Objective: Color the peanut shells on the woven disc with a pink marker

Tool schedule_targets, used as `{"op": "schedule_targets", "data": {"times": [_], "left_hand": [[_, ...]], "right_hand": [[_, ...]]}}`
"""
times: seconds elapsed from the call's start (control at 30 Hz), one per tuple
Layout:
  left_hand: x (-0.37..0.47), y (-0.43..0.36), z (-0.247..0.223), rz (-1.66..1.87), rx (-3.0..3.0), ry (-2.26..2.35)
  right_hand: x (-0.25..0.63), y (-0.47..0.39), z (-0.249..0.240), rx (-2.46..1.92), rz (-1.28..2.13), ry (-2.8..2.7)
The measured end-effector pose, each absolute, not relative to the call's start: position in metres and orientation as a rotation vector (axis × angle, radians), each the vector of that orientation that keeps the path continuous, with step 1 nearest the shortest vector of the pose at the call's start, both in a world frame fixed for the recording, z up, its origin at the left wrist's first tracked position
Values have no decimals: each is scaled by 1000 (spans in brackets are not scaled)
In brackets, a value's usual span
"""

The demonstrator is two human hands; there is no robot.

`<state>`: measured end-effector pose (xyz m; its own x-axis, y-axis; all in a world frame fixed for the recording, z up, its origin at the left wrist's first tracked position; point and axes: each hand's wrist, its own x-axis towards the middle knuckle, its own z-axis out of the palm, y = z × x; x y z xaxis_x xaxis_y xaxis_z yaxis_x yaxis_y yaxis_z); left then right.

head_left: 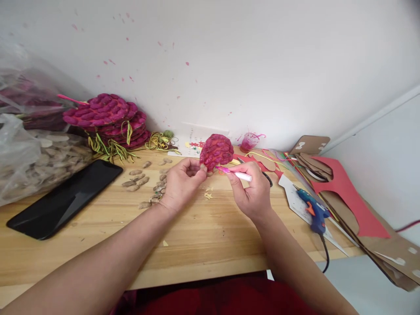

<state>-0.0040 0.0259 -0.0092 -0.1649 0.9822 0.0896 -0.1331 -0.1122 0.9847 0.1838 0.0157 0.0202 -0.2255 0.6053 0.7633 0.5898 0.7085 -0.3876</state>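
My left hand (185, 181) pinches the lower left edge of a magenta-painted peanut-shell piece (217, 151), a bumpy rounded shape held up over the table. In my right hand (251, 190) is a white-handled paintbrush (242, 176), gripped like a pen. Its pink tip is at the bottom edge of the piece, where a few shells look paler. Behind, against the wall, stands a small clear cup of pink paint (248, 142). Unpainted peanuts (139, 179) lie loose on the wooden table (203, 245) beside my left hand.
At left are a black phone (65, 199), a plastic bag of peanuts (49, 159) and a stack of magenta shell discs (105, 116) with yellow-green yarn (111, 148). A blue glue gun (313, 210), red paper (354, 197) and cut cardboard (390, 249) lie at right.
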Motion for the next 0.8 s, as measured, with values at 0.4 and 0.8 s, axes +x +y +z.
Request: {"op": "schedule_targets", "data": {"times": [0.4,0.8], "left_hand": [[-2,20,-1,1512,1224,1227],[-3,22,-6,1509,1286,1246]], "right_hand": [[179,11,22,-895,29,-1973],[188,15,21,-966,14,-1878]]}}
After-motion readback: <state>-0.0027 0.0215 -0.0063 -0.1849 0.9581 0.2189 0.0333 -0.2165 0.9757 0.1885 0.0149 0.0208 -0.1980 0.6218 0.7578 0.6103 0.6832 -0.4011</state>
